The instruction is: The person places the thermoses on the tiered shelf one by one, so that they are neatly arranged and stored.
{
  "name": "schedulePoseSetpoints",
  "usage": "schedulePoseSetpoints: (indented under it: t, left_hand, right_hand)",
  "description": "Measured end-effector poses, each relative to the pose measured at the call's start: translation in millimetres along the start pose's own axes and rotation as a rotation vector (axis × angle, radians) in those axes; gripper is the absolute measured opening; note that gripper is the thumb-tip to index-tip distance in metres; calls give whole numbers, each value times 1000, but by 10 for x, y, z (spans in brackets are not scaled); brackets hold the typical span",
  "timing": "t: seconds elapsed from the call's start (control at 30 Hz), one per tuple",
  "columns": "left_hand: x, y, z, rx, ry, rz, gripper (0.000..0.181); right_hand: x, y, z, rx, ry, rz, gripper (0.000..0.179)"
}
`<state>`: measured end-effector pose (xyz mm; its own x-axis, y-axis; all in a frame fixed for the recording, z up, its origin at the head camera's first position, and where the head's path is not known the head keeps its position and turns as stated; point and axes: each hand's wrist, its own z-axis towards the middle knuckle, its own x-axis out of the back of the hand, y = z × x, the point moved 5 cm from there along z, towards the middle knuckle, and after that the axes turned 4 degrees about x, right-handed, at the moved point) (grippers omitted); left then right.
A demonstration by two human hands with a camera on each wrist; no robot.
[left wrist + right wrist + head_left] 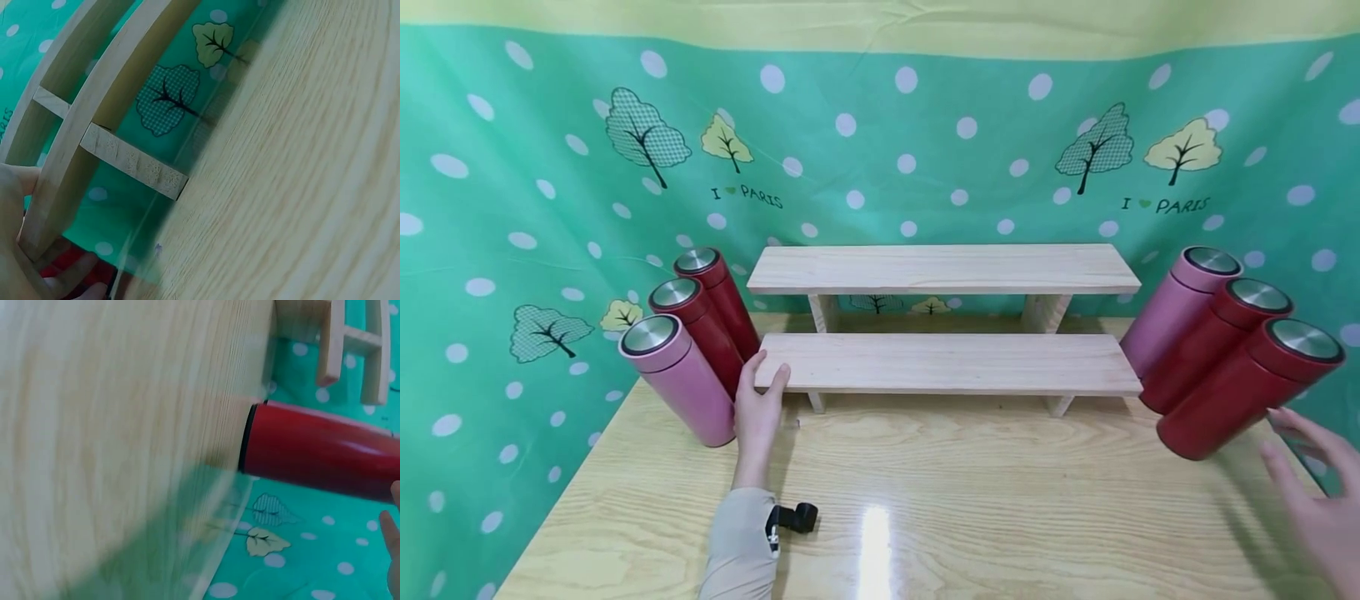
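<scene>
My left hand (758, 412) grips the left end of the lower board of a two-step wooden shelf (947, 362). In the left wrist view, the thumb lies on one side of the board (69, 169) and the fingers pass on the other. Just left of that hand stand a pink thermos flask (681, 383) and two dark red ones behind it. At the far right, my right hand (1318, 492) has its fingers spread, with fingertips close to the front red thermos flask (1232, 404). The right wrist view shows this red flask's side (319, 450) and only a few fingertips.
Right of the shelf, another red thermos flask (1206, 354) and a pink one (1176, 312) stand in a row behind the front flask. The shelf's upper board (943, 268) is at the back. A green dotted cloth (925, 108) hangs behind and beside the wooden table (1000, 492).
</scene>
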<state>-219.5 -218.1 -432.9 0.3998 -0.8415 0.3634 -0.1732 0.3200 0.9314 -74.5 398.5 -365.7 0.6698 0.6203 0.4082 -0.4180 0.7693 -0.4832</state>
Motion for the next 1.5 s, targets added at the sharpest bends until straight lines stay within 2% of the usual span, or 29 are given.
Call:
schedulePoseSetpoints:
  t: [0.07,0.17,0.37,0.57,0.67,0.77,0.87,0.97,1.07,1.27,1.5]
  left_hand:
    - [-1,3,-3,1,-2,-3,62]
    - [1,-2,-2,1,-1,1,62]
    - [-1,-14,6,5,9,-5,62]
    - [-18,-35,1,7,3,-13,62]
    - [-24,-41,-9,8,2,-15,60]
    - [-30,-43,-12,6,5,-18,58]
    - [-34,-48,-14,9,7,-15,58]
    - [-37,-47,-12,10,10,-13,58]
    - [-38,-41,-1,9,15,-20,58]
    - [-34,-13,12,1,20,-33,57]
    - [-20,3,15,-5,22,-35,57]
  right_hand:
    - [31,75,-17,-79,10,-58,39]
    - [50,166,-43,-178,32,-83,50]
    - [35,347,-18,-302,63,-52,53]
    - [-71,506,66,-484,2,-38,60]
    - [-124,571,49,-590,-37,-65,65]
    - [-175,640,5,-647,-56,-74,71]
    - [-217,682,-9,-655,-58,-45,74]
    - [-256,691,22,-589,-60,27,78]
    - [-315,696,36,-543,-104,57,84]
    - [-452,707,11,-613,-207,12,90]
    - [-439,644,57,-588,-184,29,90]
